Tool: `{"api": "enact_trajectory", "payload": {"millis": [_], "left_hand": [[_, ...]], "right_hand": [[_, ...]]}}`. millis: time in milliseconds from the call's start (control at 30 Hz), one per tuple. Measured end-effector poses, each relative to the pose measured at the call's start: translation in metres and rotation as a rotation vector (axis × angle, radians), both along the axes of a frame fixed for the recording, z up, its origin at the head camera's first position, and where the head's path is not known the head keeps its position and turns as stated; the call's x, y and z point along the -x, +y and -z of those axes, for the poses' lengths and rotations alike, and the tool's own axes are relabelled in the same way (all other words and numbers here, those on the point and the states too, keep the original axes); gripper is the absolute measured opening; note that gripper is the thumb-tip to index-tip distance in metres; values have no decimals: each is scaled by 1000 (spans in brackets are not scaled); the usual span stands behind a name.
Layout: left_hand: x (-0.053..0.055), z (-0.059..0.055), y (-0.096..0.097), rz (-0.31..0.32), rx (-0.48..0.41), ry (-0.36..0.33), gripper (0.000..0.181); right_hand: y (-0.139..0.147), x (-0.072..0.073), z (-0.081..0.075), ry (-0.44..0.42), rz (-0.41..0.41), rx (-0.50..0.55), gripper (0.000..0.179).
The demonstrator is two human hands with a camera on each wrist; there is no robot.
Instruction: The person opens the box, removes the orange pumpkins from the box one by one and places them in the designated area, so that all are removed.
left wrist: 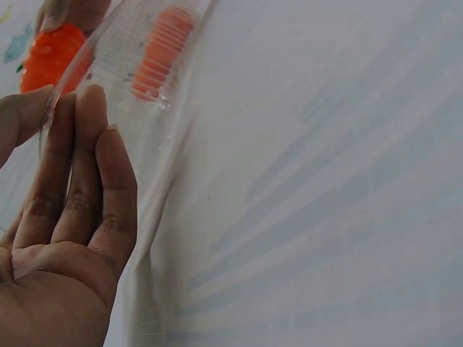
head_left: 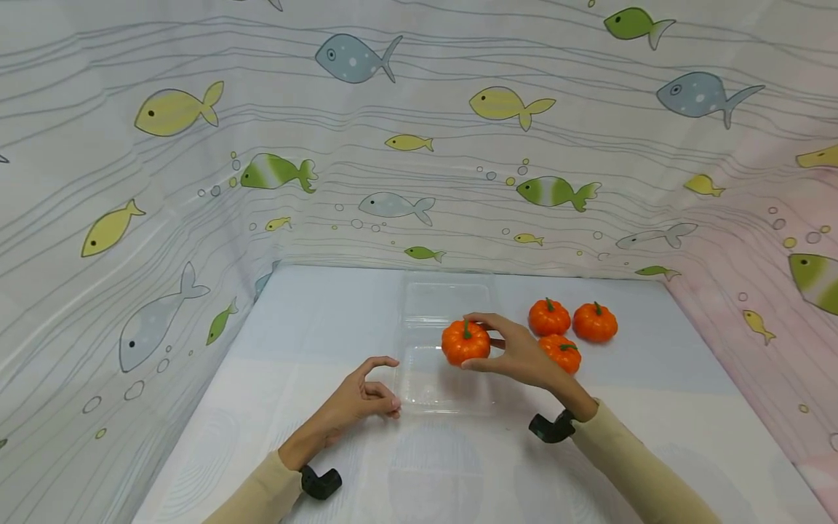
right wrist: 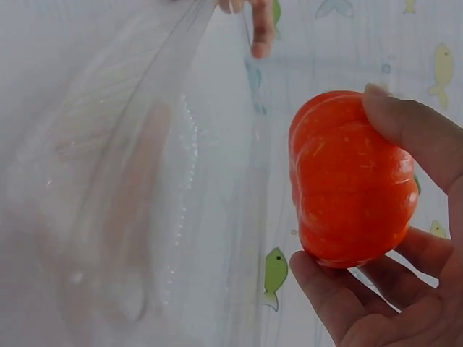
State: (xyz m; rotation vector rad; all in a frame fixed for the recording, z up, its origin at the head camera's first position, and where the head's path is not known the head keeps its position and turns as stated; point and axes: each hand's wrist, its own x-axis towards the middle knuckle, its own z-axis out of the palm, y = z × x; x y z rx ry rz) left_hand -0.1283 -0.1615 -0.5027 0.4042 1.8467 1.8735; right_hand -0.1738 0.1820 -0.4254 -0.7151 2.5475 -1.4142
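My right hand (head_left: pixel 513 353) holds a small orange toy pumpkin (head_left: pixel 465 343) with a green stem, thumb on the near side and fingers on the far side. The pumpkin is raised over the near half of a clear plastic clamshell box (head_left: pixel 419 389), which lies opened out flat. At the box's left edge is my left hand (head_left: pixel 360 400). Its thumb and fingertips meet at the clear rim (left wrist: pixel 61 94) in the left wrist view, pinching it. In the right wrist view the pumpkin (right wrist: pixel 351 181) sits between thumb and fingers, beside the clear box wall (right wrist: pixel 217 173).
Three more orange toy pumpkins stand together right of the box: one at back left (head_left: pixel 548 317), one at back right (head_left: pixel 595 322), one in front (head_left: pixel 559 352), partly behind my right hand. A fish-print curtain (head_left: pixel 393 167) surrounds the white table (head_left: pixel 314 320) at back and sides.
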Motion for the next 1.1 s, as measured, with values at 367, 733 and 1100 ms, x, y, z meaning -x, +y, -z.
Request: {"api": "enact_trajectory", "payload": {"millis": [367, 733, 1100], "left_hand": [[0, 1, 2, 5, -7, 9, 79], [1, 3, 2, 11, -18, 23, 79], [2, 0, 2, -2, -3, -7, 79]], "right_hand": [[17, -7, 2, 58, 48, 13, 79], [39, -11, 4, 61, 86, 49, 77], [68, -17, 6, 77, 193, -6, 75]]}}
